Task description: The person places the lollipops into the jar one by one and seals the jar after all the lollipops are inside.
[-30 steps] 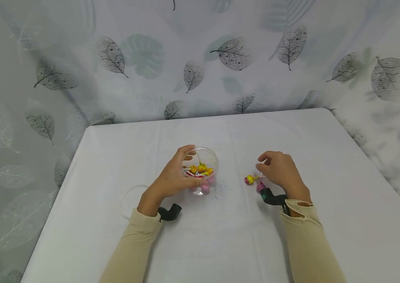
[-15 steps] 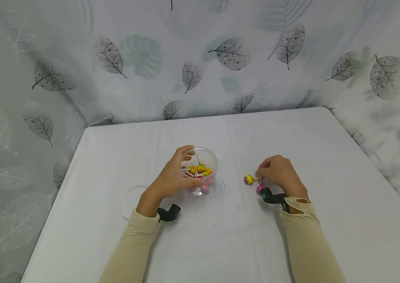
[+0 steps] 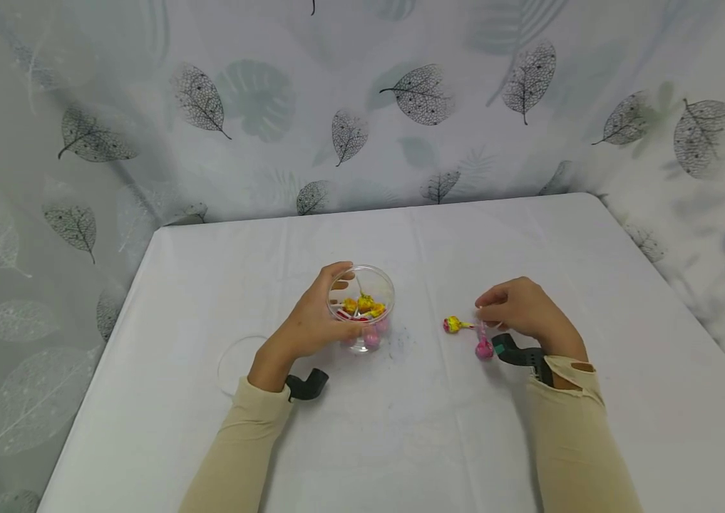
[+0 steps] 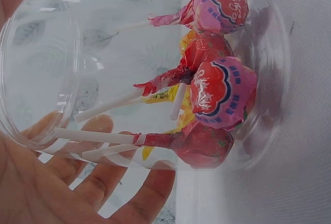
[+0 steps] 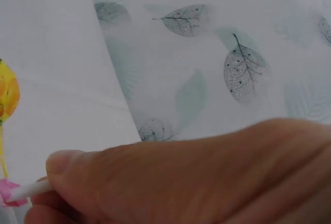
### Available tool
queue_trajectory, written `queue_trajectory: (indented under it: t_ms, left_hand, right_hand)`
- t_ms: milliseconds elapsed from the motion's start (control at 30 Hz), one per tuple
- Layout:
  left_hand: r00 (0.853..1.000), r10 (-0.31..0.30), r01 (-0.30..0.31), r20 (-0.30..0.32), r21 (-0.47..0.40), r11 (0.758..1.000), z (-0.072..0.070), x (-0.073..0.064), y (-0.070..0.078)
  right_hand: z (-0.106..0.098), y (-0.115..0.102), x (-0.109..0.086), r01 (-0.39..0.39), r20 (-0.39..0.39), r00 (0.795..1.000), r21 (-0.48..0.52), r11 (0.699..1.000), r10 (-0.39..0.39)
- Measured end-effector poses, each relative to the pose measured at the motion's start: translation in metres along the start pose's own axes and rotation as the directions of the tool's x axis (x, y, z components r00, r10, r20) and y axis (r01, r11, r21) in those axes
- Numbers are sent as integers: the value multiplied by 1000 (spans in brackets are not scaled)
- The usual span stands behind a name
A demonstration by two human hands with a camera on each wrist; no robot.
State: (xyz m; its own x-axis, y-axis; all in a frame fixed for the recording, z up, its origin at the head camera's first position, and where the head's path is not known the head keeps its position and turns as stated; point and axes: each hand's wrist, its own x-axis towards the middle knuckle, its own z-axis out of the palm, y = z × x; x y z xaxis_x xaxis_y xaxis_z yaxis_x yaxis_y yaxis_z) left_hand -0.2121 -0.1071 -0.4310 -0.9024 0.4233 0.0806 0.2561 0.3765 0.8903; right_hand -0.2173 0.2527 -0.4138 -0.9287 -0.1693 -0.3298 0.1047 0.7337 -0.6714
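Observation:
My left hand grips a clear plastic jar from its left side, fingers round the back and thumb in front. Inside the jar, several wrapped lollipops lean with their sticks toward the rim; the left wrist view shows a pink one and a red one. To the right, my right hand pinches the white stick of a pink-wrapped lollipop between thumb and fingers. A yellow lollipop lies on the table just left of that hand.
A thin clear ring-shaped lid lies on the white-covered table, left of the jar and partly behind the left forearm. Leaf-patterned cloth hangs behind the table and at both sides.
My right hand closed on the pink lollipop's stick, then shifted right and drew the lollipop slightly away from the yellow one. The left hand and jar stay in place.

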Motion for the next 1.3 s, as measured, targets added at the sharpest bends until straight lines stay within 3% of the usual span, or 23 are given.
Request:
queue_trajectory:
  t_ms: [333,767,1033,1300]
  left_hand:
    - [1000,20,-20,-1,7,1000,0,0,-1]
    - [1000,-10,10,7,4,1000,-1,-2,1]
    - [1000,18,-18,10,8,1000,-1,-1,0]
    - [1000,-5,6,9,-4,1000,-1,-1,1]
  right_hand:
    - [-11,-5,-14,76,25,997,-9,997,-76]
    - [-14,1,-16,75,78,993,134,988,-86]
    - [-15,8,-15,70,33,996,222,973,-79]
    - [-16,11,-14,114,-53,993,281,953,-103]
